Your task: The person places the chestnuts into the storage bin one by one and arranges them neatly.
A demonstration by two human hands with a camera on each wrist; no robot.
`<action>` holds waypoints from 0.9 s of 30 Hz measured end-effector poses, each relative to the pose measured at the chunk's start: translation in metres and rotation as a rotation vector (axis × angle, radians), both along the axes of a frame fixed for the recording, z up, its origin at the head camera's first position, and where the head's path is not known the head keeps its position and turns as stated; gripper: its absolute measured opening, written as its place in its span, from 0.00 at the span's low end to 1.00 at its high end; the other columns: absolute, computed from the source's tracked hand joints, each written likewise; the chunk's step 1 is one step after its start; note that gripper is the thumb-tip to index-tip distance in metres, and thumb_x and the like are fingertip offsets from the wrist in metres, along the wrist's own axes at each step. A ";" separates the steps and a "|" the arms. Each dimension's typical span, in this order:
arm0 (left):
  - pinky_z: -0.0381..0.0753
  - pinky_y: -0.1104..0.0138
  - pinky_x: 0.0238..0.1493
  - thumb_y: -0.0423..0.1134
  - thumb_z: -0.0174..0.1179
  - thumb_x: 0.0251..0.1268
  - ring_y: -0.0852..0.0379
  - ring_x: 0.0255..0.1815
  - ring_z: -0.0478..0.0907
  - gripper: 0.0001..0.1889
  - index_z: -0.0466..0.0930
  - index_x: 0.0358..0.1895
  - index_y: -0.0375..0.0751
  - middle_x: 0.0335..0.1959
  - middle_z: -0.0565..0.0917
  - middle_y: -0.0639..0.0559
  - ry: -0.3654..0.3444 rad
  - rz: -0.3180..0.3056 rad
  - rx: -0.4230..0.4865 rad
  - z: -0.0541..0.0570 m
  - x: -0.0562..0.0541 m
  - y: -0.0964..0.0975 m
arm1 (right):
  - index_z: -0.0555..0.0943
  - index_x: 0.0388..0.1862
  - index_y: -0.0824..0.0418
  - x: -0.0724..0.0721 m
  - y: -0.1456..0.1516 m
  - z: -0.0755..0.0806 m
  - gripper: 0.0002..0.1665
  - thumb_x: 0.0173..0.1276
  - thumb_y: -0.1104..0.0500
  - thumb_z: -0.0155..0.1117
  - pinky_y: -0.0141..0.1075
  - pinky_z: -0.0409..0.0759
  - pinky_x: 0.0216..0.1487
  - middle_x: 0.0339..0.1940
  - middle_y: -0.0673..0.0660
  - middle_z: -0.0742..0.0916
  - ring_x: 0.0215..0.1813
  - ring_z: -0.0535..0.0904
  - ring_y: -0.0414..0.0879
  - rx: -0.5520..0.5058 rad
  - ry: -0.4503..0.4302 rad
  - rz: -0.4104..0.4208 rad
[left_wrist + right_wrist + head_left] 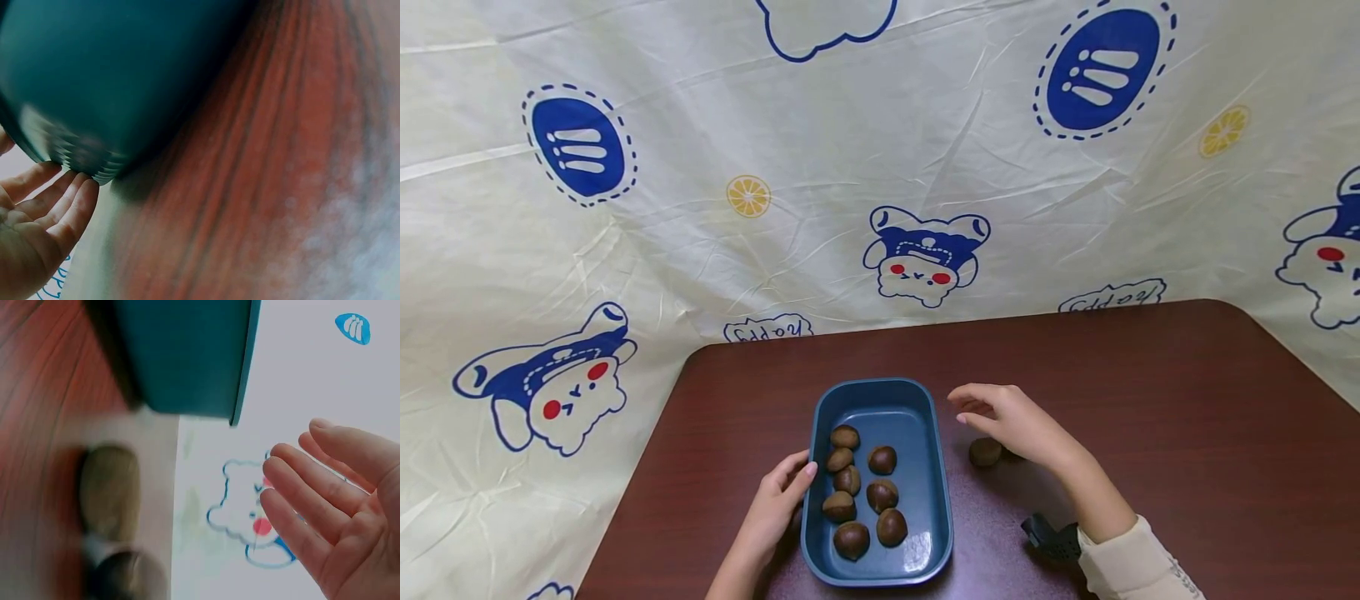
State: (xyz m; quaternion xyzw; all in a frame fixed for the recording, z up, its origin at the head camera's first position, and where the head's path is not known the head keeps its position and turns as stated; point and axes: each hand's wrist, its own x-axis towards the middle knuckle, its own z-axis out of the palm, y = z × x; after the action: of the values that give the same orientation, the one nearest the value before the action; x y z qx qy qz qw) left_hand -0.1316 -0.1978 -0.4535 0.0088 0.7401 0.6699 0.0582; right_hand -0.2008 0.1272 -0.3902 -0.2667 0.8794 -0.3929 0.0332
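A blue rectangular tray [929,475] stands on the table with several brown chestnuts [882,495] in it, mostly towards its left side. My left hand [772,504] grips the tray's left wall, thumb at the rim; in the left wrist view the fingertips touch the ribbed outer side. To the right of the tray, my right hand [1018,423] hovers with relaxed fingers and holds nothing. Below it a chestnut [985,452] lies on the table, and another beside it is mostly hidden by the hand. Both loose chestnuts show blurred in the right wrist view, the nearer-tray chestnut [111,492] more fully.
The dark reddish-brown table [1187,400] has rounded far corners. Behind it hangs a pale cloth [820,258] printed with cartoon figures and orange slices. A black strap [1051,537] sits at the right wrist, by a white sleeve.
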 end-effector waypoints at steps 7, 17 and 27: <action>0.76 0.62 0.43 0.45 0.51 0.66 0.47 0.45 0.75 0.25 0.66 0.58 0.29 0.49 0.75 0.36 0.004 0.002 -0.004 0.000 0.000 0.000 | 0.76 0.50 0.64 -0.003 0.031 -0.011 0.18 0.61 0.63 0.61 0.48 0.73 0.47 0.47 0.59 0.81 0.48 0.76 0.53 0.016 0.012 -0.017; 0.76 0.62 0.42 0.45 0.51 0.65 0.47 0.45 0.75 0.25 0.67 0.58 0.30 0.48 0.75 0.37 0.004 0.007 -0.007 -0.001 0.000 0.000 | 0.77 0.45 0.67 -0.008 0.056 -0.025 0.17 0.55 0.65 0.65 0.47 0.74 0.45 0.43 0.60 0.81 0.47 0.76 0.56 0.137 -0.094 0.005; 0.76 0.61 0.42 0.45 0.51 0.66 0.47 0.44 0.75 0.24 0.66 0.58 0.29 0.48 0.75 0.37 -0.001 0.002 -0.001 -0.002 -0.001 -0.001 | 0.78 0.42 0.62 -0.012 0.063 -0.036 0.15 0.54 0.63 0.67 0.37 0.75 0.33 0.36 0.52 0.81 0.36 0.76 0.45 0.119 -0.140 0.029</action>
State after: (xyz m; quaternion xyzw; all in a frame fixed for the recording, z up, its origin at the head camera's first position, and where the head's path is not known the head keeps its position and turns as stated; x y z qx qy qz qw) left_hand -0.1330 -0.1986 -0.4554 0.0077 0.7405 0.6695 0.0581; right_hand -0.2133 0.1901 -0.4260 -0.2490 0.8929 -0.3568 0.1160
